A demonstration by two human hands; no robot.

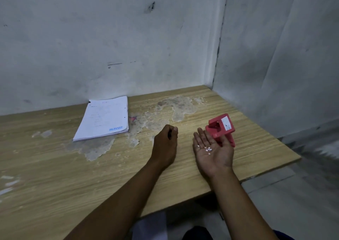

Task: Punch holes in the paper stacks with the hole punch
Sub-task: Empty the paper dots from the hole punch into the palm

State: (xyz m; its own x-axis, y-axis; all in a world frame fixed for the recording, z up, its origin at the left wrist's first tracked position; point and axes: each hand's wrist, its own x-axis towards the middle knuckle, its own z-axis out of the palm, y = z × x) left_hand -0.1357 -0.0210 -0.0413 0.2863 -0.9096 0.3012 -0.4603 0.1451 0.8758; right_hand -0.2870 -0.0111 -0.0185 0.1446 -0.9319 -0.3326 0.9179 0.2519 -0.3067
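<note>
Two hands are resting by the table's (55, 166) right edge: the left hand (166, 144) is curling, maybe pinching something; the right hand (212, 153) is lying spread, cupping paper dots (207, 149) against the red hole punch (221, 129). Tipping could be spilling dots. The paper stack (102, 120) is sitting near the back edge.

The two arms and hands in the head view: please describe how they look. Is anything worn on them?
Both forearms are bare as far as the frame shows them: no sleeve, watch, bracelet or glove. The left hand and the right hand carry no ring that can be seen. The right palm and its fingers have dark smudges, like dirt or ink.
</note>
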